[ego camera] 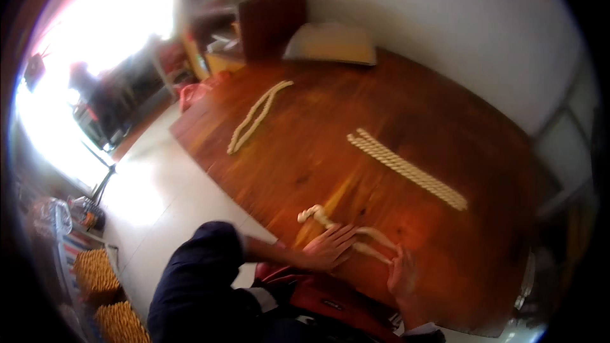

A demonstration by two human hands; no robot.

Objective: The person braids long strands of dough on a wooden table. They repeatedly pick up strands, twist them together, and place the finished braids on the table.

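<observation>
A pale strand of dough (374,243) lies doubled near the front edge of the wooden table (305,152). My left hand (331,247) presses flat on its left part with the fingers extended; a twisted end sticks out beyond the fingertips. At the other end of the loop, my right hand (402,271) touches the two strands with its fingertips; the hand is blurred, so its grip is unclear. Farther right on the table, several twisted dough strips (410,169) lie side by side. A long twisted dough loop (257,116) rests toward the back left.
A tan, flat-bottomed object (333,45) stands at the table's back edge by the wall. Red plastic (200,88) hangs at the back left corner. Trays of golden twisted pieces (97,271) sit at the lower left, beyond a strip of pale floor (157,200).
</observation>
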